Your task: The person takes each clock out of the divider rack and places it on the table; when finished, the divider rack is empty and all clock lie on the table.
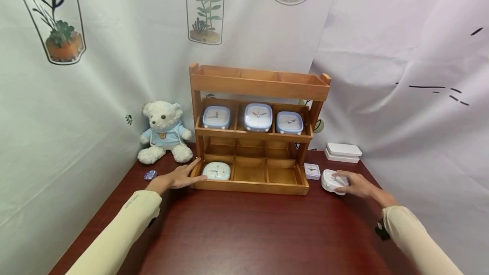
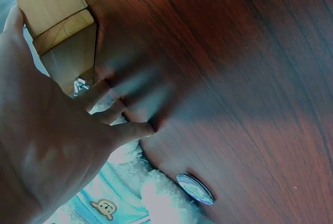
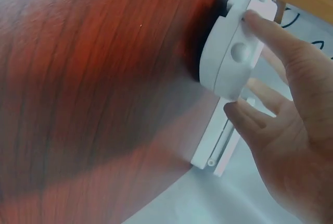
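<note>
Right hand (image 1: 357,184): fingers and thumb bent around the edges of a white, rounded plastic clock (image 1: 329,182), gripping it; thumb on one side, fingertips on the other. Clock is at the right hand, over the dark red wood-grain tabletop (image 1: 259,232); can't tell whether it touches the surface.

Left hand (image 1: 177,177): not gripping, fingers extended and spread at the left end of a brown wooden tiered rack (image 1: 259,90). Thumb reaches across the rack's front corner, close to a pale mint, rounded-square clock (image 1: 216,171) in the lowest tray's left front compartment; can't tell if thumb touches it.

Just inward of the right grip: small lilac square clock (image 1: 312,171), beside the rack's right end. Behind the right grip, farther from the person: a stack of flat white boxes (image 1: 343,152).

Up and inward from the left hand, middle tray holds three blue-rimmed rounded-square clocks, one per compartment: left one (image 1: 216,117), centre one (image 1: 258,117), right one (image 1: 289,122), dials facing the person.

Behind the left hand: white plush teddy bear (image 1: 163,135) in a light blue hoodie, seated. Just outward from the left hand: small blue-patterned oval disc (image 1: 150,175) on the tabletop. White plant-print cloth (image 1: 133,12) hangs beyond both hands.
</note>
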{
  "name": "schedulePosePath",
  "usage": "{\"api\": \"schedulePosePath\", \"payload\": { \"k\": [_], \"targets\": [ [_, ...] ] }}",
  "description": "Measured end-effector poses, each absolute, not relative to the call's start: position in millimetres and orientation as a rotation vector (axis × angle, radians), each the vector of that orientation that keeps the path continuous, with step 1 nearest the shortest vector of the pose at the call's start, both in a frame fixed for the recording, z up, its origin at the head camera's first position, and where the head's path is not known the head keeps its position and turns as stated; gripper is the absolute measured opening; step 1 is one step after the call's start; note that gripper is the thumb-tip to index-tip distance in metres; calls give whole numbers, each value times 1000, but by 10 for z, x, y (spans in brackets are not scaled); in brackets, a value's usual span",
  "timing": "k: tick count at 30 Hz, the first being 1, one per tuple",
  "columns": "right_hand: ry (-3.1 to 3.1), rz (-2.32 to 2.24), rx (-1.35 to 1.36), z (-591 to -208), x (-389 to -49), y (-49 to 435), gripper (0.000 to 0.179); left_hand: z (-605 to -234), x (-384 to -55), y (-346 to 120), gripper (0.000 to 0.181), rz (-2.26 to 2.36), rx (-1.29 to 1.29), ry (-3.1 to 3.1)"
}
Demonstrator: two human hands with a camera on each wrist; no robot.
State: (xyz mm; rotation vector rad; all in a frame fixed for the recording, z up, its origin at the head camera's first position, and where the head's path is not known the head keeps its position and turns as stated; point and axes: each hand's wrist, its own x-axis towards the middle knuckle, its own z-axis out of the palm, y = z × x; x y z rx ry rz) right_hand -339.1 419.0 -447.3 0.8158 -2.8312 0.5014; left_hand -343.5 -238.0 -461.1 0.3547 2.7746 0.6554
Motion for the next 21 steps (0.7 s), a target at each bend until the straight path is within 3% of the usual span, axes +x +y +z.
{"api": "schedulePosePath", "payload": {
  "k": [10,21],
  "targets": [
    [-2831,501,727,-4481,-3535,4152,41,-4597,-3425,-2346,103,657,341,2772],
    [-2838,506,681,-4503,-3671,4069,45,-4592,-3409,-2367,104,656,315,2771]
  ]
}}
